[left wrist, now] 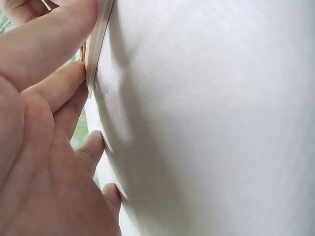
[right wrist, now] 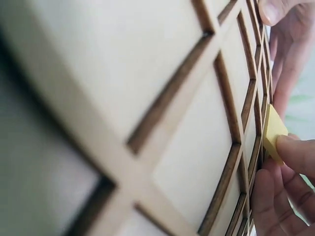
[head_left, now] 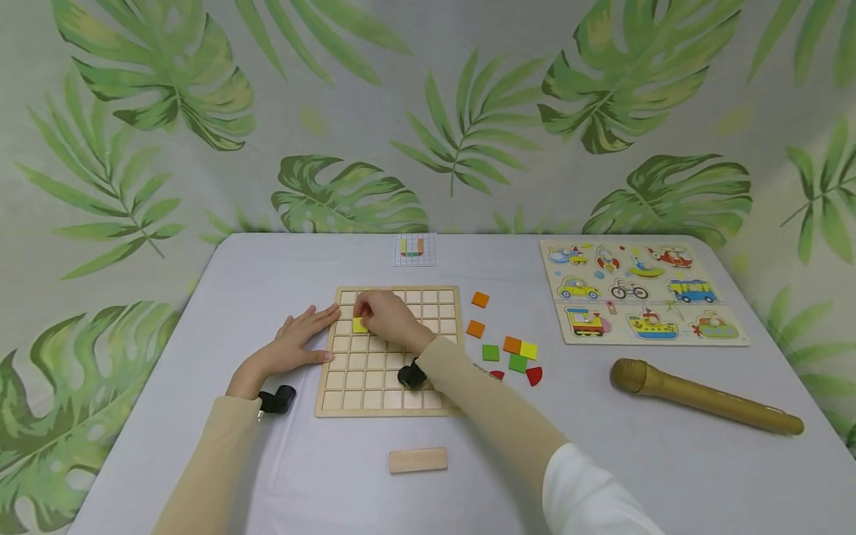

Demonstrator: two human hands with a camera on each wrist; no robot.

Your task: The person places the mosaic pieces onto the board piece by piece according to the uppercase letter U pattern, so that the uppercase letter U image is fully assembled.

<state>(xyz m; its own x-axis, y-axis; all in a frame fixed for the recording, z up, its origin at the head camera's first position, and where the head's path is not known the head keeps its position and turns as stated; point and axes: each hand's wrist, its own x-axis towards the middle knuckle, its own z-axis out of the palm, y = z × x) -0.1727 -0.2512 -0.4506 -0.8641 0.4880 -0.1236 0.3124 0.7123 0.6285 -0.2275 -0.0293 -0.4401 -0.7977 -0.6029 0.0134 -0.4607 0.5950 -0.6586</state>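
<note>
A wooden grid board [head_left: 354,380] lies on the table, with square recesses divided by raised strips. My right hand [head_left: 391,319] is over its upper left part and pinches a yellow square tile [right wrist: 273,132] between thumb and fingers. In the right wrist view the tile is tilted against the grid; the head view shows the yellow tile [head_left: 360,325] below the fingertips. Spread out at the board's left edge, my left hand [head_left: 294,343] touches the rim with its thumb and forefinger. In the left wrist view its other fingers [left wrist: 93,147] rest on the white cloth.
Right of the board lie orange, green, yellow and red tiles, among them a green square [head_left: 490,353]. A pattern card [head_left: 414,260] is behind the board, a wooden block [head_left: 418,460] in front. Farther right are a vehicle puzzle [head_left: 631,312] and a brown microphone-shaped object [head_left: 709,397].
</note>
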